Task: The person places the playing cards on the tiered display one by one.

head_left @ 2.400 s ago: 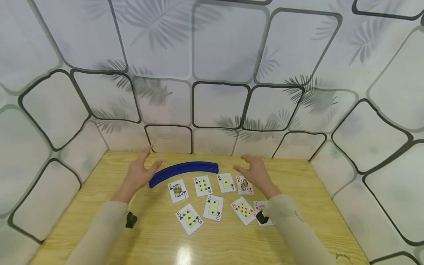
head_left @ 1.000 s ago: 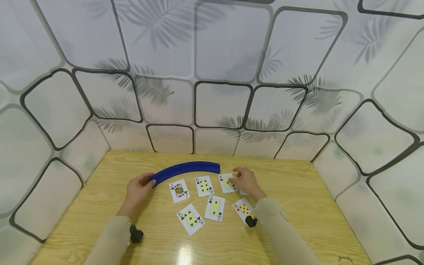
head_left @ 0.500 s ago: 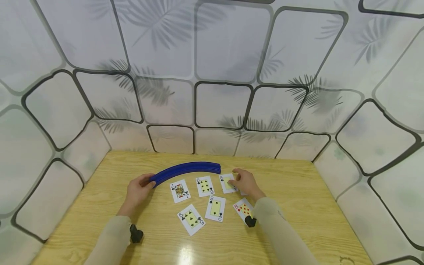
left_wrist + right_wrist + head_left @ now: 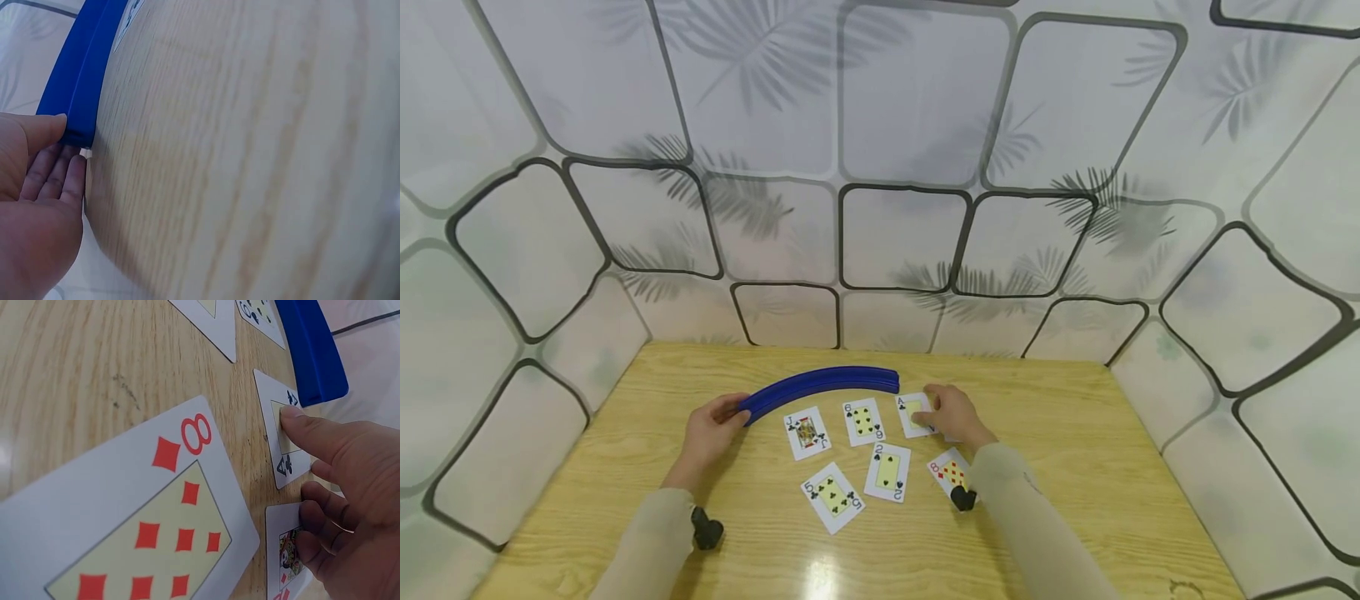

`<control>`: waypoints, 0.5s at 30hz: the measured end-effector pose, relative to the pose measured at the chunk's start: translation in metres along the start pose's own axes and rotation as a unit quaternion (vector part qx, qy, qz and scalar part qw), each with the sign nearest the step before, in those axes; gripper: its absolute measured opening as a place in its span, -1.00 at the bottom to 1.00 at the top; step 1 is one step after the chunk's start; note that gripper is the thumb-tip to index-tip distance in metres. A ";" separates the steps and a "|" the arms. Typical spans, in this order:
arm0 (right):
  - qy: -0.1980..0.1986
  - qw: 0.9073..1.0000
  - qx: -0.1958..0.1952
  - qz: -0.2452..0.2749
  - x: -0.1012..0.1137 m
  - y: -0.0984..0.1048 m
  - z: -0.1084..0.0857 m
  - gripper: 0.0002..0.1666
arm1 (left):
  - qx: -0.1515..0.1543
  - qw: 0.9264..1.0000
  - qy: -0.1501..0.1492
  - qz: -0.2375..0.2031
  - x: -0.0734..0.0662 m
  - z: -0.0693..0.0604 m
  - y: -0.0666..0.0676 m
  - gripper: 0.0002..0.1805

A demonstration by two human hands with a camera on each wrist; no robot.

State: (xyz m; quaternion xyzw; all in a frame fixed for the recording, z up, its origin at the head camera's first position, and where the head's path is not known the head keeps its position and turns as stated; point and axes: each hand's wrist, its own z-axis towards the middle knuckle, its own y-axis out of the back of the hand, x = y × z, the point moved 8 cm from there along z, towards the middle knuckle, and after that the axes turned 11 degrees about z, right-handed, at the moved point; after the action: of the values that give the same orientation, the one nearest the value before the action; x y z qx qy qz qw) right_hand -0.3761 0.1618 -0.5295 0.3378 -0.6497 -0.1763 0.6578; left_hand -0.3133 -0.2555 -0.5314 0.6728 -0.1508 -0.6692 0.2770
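Note:
A blue curved card holder (image 4: 820, 386) lies along the back of the table. My left hand (image 4: 711, 429) grips its left end, with the thumb on top and the fingers beneath in the left wrist view. Just past its right end, my right hand (image 4: 958, 417) has its thumb on the face of the ace of clubs (image 4: 909, 414) and the index finger at the card's far edge. The ace lies face up. Below the curled fingers, the queen of diamonds (image 4: 290, 550) is partly covered by the hand.
Other face-up cards lie spread out: the jack of clubs (image 4: 807, 433), six of spades (image 4: 863, 421), two of spades (image 4: 887, 472), five of clubs (image 4: 832, 497) and eight of diamonds (image 4: 951, 472). Patterned walls (image 4: 902, 237) enclose the wooden table (image 4: 760, 558) at back and sides.
Both hands were raised above the table 2.4 s ago. The left has come down onto the holder's end, the right onto the ace. Its sleeve now hides the jack at the right.

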 end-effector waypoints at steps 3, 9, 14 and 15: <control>0.003 1.000 -0.001 -0.006 0.002 0.000 -0.001 -0.26 | 0.001 1.000 0.001 0.009 0.000 0.000 0.000 -0.64; -0.006 1.000 0.001 -0.006 0.003 0.000 -0.001 -0.29 | 0.000 1.000 0.002 0.014 0.002 0.000 0.000 -0.63; -0.019 1.000 0.003 -0.004 0.001 0.000 0.000 -0.29 | 0.001 1.000 0.004 0.013 0.003 0.001 0.000 -0.63; -0.020 1.000 0.003 -0.005 0.001 0.000 0.000 -0.29 | 0.001 1.000 0.004 0.013 0.003 0.001 0.000 -0.63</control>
State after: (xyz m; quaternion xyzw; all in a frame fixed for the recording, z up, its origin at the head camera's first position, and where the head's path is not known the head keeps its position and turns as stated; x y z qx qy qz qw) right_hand -0.3761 0.1611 -0.5294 0.3393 -0.6616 -0.1845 0.6428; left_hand -0.3139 -0.2576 -0.5341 0.6739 -0.1596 -0.6624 0.2857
